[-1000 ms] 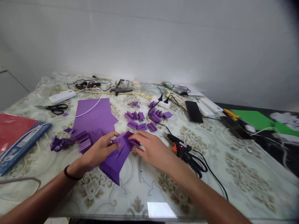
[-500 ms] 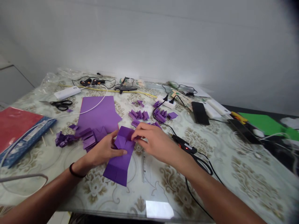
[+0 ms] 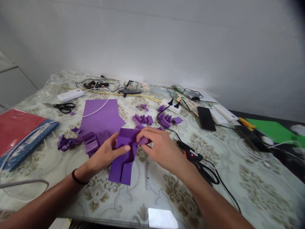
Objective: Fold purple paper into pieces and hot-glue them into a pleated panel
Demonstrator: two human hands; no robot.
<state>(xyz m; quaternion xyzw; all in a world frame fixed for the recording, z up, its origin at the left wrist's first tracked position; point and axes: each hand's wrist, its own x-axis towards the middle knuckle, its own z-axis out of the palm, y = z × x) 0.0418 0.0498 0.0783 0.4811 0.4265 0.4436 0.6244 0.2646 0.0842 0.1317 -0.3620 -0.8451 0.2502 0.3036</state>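
Observation:
A creased strip of purple paper (image 3: 122, 168) is held between my two hands above the table. My left hand (image 3: 108, 151) grips its left edge, thumb on top and the other fingers mostly hidden beneath. My right hand (image 3: 159, 144) pinches a flap at the upper right of the strip between thumb and fingers. Behind my left hand lie folded purple pieces (image 3: 91, 143) and a crumpled purple paper (image 3: 66, 143). Beyond them is a flat purple sheet (image 3: 101, 113). Several small folded purple pieces (image 3: 143, 119) sit past my right hand.
A glue gun (image 3: 190, 152) with a lit red light lies right of my right hand, its cord looping nearby. Scissors (image 3: 64, 107) and a white power bank (image 3: 71, 95) are at left. A clear ruler (image 3: 147, 175) lies in front. A black phone (image 3: 206, 118) rests at right.
My right hand has pulled the flap outward to the right. The strip's lower part has folded up along a lengthwise crease. My left hand keeps its hold.

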